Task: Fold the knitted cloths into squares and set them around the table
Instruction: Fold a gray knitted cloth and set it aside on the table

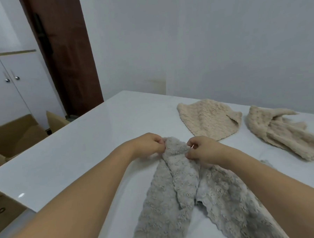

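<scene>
The grey cloth is laid on the white table, bunched and partly doubled over itself, with its long axis running from the near edge away toward the far side. Its far end is gathered into a narrow peak, and that peak is pinched from both sides: the left hand grips it on the left, the right hand on the right, the fingers of each curled onto the pile. Both hands are set equally close to the cloth, at its far tip, so most of the fabric trails back toward the person. Judging by this, the far edge must be spread sideways before a square fold can be made. Beyond the right hand, a beige cloth is seen folded roughly flat, and a second beige cloth lies crumpled to its right, apart from it.
</scene>
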